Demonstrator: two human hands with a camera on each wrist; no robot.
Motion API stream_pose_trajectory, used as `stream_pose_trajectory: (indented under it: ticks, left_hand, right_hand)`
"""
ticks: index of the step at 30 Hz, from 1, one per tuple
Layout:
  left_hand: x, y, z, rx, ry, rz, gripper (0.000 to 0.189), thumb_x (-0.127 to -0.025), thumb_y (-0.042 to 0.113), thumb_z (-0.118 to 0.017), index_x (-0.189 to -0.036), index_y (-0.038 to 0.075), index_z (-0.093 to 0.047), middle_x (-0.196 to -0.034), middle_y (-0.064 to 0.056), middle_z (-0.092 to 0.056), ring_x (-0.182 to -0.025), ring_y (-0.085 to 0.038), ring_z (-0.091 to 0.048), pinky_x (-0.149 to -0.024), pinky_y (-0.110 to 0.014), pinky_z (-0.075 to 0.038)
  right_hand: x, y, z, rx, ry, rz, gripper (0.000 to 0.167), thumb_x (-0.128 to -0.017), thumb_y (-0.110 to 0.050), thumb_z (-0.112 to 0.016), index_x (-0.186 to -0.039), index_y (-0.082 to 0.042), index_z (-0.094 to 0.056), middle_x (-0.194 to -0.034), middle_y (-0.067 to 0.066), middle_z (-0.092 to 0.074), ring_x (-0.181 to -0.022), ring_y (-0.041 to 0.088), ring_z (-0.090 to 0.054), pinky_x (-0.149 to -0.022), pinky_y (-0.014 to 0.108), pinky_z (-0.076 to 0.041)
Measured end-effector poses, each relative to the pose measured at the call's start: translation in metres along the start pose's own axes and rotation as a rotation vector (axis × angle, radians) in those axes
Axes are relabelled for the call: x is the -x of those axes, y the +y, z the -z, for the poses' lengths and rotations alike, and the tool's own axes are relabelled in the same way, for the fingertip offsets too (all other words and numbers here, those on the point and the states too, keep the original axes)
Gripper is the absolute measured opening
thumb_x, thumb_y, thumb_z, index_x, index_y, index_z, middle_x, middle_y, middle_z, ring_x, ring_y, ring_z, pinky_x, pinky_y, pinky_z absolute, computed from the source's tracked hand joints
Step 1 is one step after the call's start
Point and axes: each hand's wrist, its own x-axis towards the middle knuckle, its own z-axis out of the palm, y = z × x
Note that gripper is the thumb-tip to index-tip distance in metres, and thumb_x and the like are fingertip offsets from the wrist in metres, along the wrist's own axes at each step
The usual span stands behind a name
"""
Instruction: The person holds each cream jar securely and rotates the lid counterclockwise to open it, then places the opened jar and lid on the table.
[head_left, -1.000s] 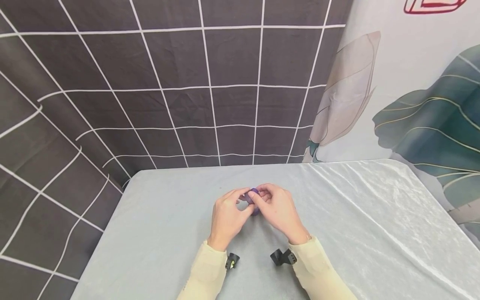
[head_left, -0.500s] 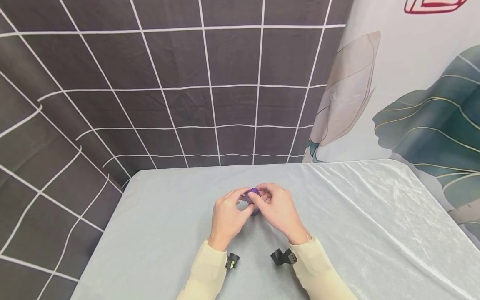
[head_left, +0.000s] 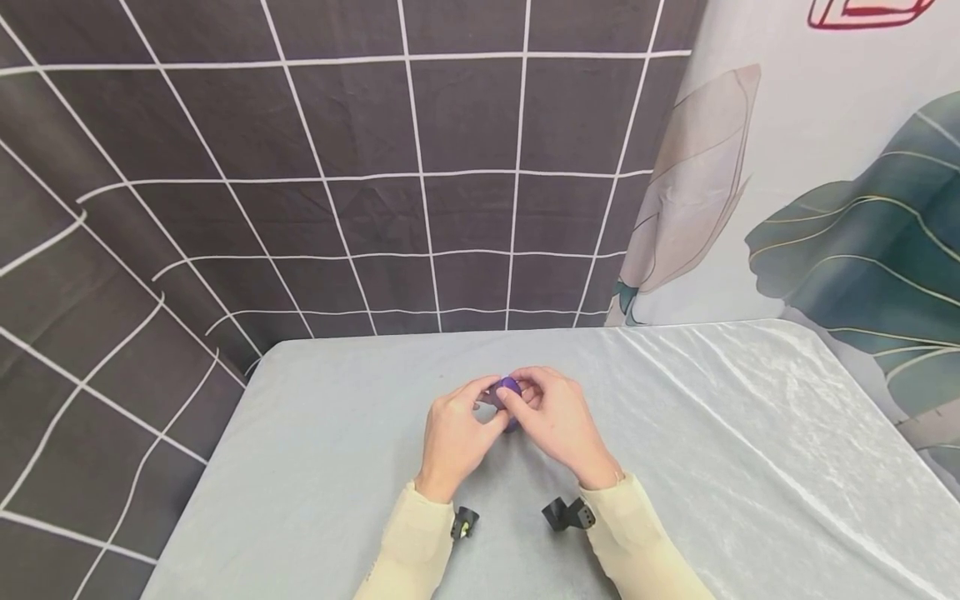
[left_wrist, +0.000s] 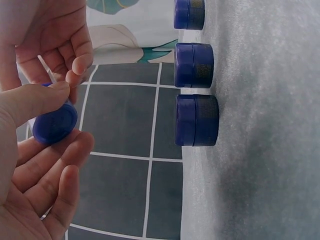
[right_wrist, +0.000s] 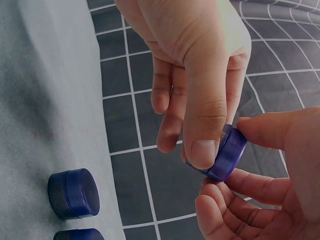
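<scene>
A small round blue jar (right_wrist: 231, 154) is held in the air between both hands, tilted. My left hand (head_left: 456, 433) pinches its edge with thumb and fingers, as the right wrist view shows. My right hand (head_left: 558, 421) grips the other side, its thumb laid along the jar and its fingers behind. One smooth round face of the jar (left_wrist: 55, 123) shows in the left wrist view. Below the hands, similar lidded jars stand in a row on the table; the left wrist view shows a near jar (left_wrist: 197, 120), a middle jar (left_wrist: 194, 65) and a farther jar (left_wrist: 189, 14).
A pale grey cloth covers the table (head_left: 337, 417), with creases on its right side. Behind it hangs a dark curtain (head_left: 465, 208) with a white grid, beside a leaf-patterned curtain (head_left: 847, 225). A black camera mount sits at each wrist.
The held jar has turned slightly between the fingers, and more of its purple-blue surface shows in the head view. Both hands stay in nearly the same place.
</scene>
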Motion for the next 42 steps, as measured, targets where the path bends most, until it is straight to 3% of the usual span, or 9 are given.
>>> stream_pose_trajectory:
  ticks: [32, 42]
  left_hand:
    - [0.0004, -0.0011, -0.0005, 0.025, -0.035, -0.007, 0.035, -0.075, 0.015, -0.083, -0.109, 0.009, -0.075, -0.086, 0.0, -0.076, -0.074, -0.012, -0.07, -0.067, -0.029, -0.056]
    - [0.0012, -0.0006, -0.0013, 0.002, -0.049, 0.017, 0.036, -0.076, 0.018, -0.083, -0.11, 0.009, -0.075, -0.087, -0.001, -0.076, -0.074, -0.013, -0.071, -0.067, -0.03, -0.056]
  right_hand:
    - [0.001, 0.002, 0.0031, 0.02, -0.046, 0.096, 0.026, -0.086, -0.017, -0.073, -0.109, -0.004, -0.072, -0.088, -0.001, -0.064, -0.078, 0.014, -0.06, -0.07, 0.032, -0.051]
    - [0.0013, 0.0026, 0.0038, 0.014, -0.052, 0.118, 0.027, -0.085, -0.017, -0.072, -0.109, -0.006, -0.072, -0.092, 0.0, -0.065, -0.08, 0.015, -0.06, -0.068, 0.03, -0.051]
